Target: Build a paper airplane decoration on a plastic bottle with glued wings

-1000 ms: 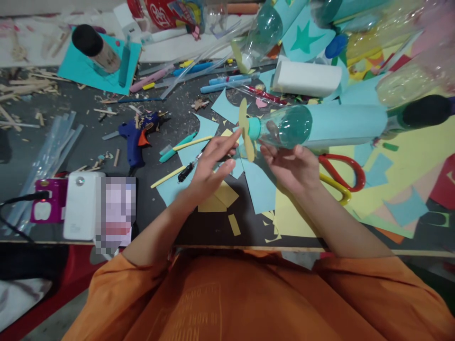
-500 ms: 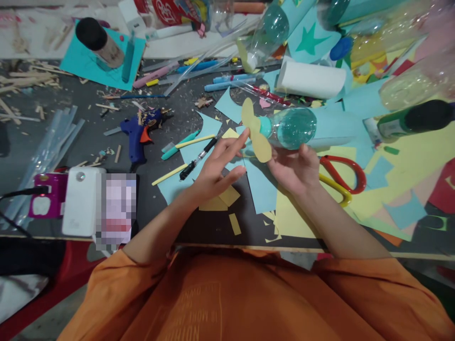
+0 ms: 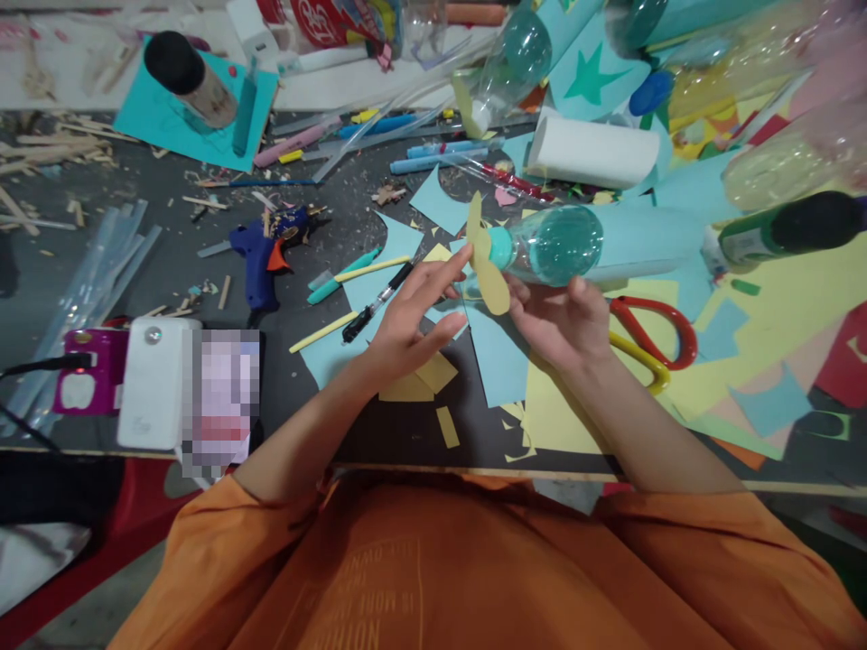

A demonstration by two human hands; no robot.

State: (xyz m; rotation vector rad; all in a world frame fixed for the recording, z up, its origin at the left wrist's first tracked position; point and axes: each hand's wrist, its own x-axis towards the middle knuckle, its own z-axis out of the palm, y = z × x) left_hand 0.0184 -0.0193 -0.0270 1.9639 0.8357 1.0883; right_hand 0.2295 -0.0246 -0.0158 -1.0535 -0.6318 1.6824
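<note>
Plastic bottle [image 3: 562,246] lies on its side above the table centre, clear, wrapped in light-blue paper, teal cap [image 3: 502,247] pointing left with a yellow paper propeller [image 3: 486,262] on it. Right hand [image 3: 562,320] cradles the bottle neck from beneath, fingers loosely curled, not clamped. Left hand [image 3: 410,320] spread open — one fingertip touching a propeller blade. Nearby: blue and yellow paper scraps [image 3: 498,357], red-and-yellow scissors [image 3: 650,338] just right, black pen [image 3: 376,302] left. Farther left, a blue glue gun [image 3: 261,257]; far — a white roll [image 3: 592,152].
</note>
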